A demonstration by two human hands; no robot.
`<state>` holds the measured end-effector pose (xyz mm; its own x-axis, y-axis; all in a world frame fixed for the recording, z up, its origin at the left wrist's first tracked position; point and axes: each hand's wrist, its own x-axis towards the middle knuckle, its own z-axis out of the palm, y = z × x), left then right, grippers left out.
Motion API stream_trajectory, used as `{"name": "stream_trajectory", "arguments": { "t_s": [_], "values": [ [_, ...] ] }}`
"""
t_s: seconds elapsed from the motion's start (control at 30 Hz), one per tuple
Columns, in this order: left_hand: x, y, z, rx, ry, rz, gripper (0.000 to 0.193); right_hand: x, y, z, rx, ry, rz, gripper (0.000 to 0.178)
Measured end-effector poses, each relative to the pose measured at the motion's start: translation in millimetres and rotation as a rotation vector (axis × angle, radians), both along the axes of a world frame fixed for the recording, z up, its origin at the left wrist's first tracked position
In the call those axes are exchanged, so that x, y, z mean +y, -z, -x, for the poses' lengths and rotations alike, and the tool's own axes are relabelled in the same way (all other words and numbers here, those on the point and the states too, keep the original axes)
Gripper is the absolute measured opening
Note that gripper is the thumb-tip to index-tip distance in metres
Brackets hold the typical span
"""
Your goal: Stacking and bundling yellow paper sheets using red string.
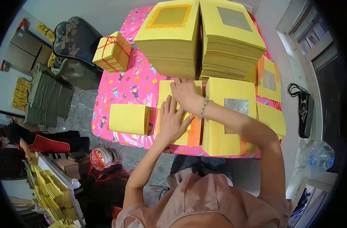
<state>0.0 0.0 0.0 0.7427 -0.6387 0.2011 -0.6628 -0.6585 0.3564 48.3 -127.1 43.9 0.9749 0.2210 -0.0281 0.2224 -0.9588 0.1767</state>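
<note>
My left hand (172,121) lies flat, fingers apart, on a yellow paper stack with an orange edge (194,133) at the table's front. My right hand (185,93), with a bead bracelet on its wrist, reaches across above it and presses on the top yellow sheet (165,91) of that same stack. Whether its fingers pinch the sheet is hidden. Right of the hands sits a yellow stack with a silver foil square (228,114).
Two tall yellow paper piles (173,41) (230,45) stand at the back of the pink patterned table (120,85). A string-tied bundle (112,53) and a plain yellow stack (129,118) lie left. More sheets (270,79) lie right. A red string spool (103,156) sits on the floor.
</note>
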Motion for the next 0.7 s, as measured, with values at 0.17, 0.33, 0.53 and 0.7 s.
{"name": "stream_trajectory", "arguments": {
  "t_s": [0.17,0.33,0.53,0.7],
  "values": [
    [-1,-2,1,-0.031,0.011,0.003,0.055,2,-37,30,0.329,-0.042,0.114,0.042],
    [-4,-5,0,-0.035,0.015,-0.016,0.058,-13,-29,39,0.271,-0.048,0.11,0.04],
    [-2,-4,1,-0.035,0.006,-0.046,0.061,-14,-26,45,0.259,-0.053,0.08,0.039],
    [-3,-5,1,-0.032,0.006,-0.049,0.062,-19,-24,45,0.258,-0.042,0.036,0.039]
  ]
}}
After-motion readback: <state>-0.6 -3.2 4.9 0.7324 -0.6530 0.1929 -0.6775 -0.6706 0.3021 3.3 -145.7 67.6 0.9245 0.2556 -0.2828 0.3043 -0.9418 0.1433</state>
